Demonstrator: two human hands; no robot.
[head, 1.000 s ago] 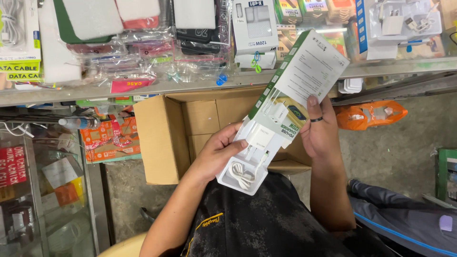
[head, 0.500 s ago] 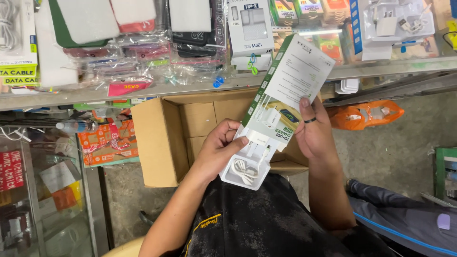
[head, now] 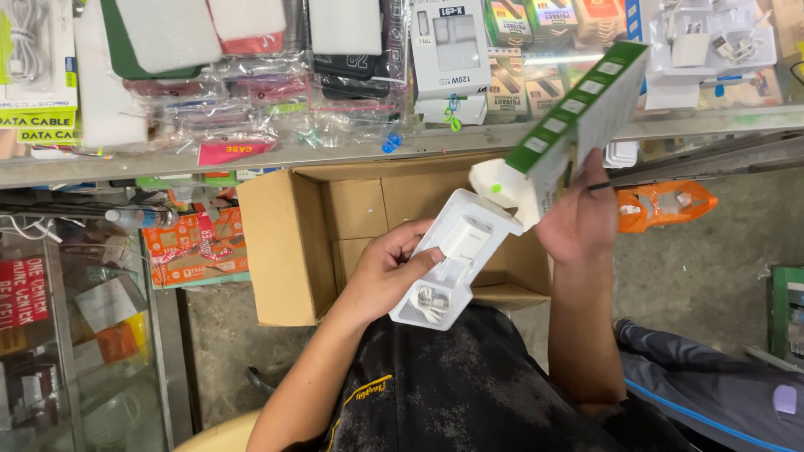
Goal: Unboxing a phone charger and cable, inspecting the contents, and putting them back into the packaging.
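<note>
Tray point(head: 452, 259): white plastic insert at frame centre, holding a white charger point(head: 466, 236) and coiled cable point(head: 433, 300)
Left hand point(head: 389, 268): fingers curled around tray
Right hand point(head: 578, 219): gripping green-and-white sleeve box point(head: 569, 134)
Cardboard box point(head: 289, 243): open below

Tray out of sleeve now. 1.0 s ago the white plastic tray point(head: 456, 264) sat mostly inside the green-and-white box sleeve point(head: 569, 134), only its lower end showing; 0.5 s ago roughly half out. Now fully separated: left hand point(head: 389, 268) has the tray, charger block and coiled cable exposed, over the open cardboard carton. Right hand point(head: 582, 222) has lifted and rotated the sleeve up and to the right, green side panel and open end now facing the camera.
</note>
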